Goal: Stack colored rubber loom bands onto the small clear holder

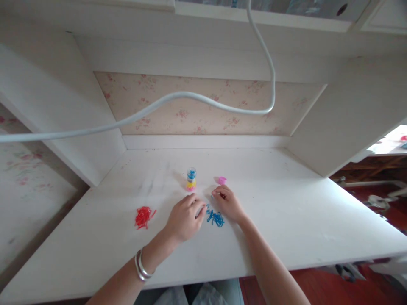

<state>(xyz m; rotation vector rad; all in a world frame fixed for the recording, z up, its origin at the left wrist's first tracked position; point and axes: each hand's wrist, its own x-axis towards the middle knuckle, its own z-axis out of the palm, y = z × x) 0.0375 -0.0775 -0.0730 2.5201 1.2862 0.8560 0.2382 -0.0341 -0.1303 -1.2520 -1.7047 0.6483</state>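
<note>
Small blue rubber bands [216, 219] lie in a loose pile on the white desk. Just left of that pile is my left hand [186, 217], its fingers curled and closed; whatever they hold, if anything, is hidden. Above the pile, my right hand [228, 204] pinches a blue rubber band [212, 195], of which only a small bit shows at the fingertips. Beyond my hands a small clear jar [191, 179] stands upright, with blue on top, yellow below and pink at the bottom. A pink cap [221, 180] rests to the jar's right.
A pile of red rubber bands [143, 217] lies left of my left hand. A white cable [190, 95] hangs across the view above the white desk [286, 212]. White side panels and a flowered back wall [181, 118] enclose the desk.
</note>
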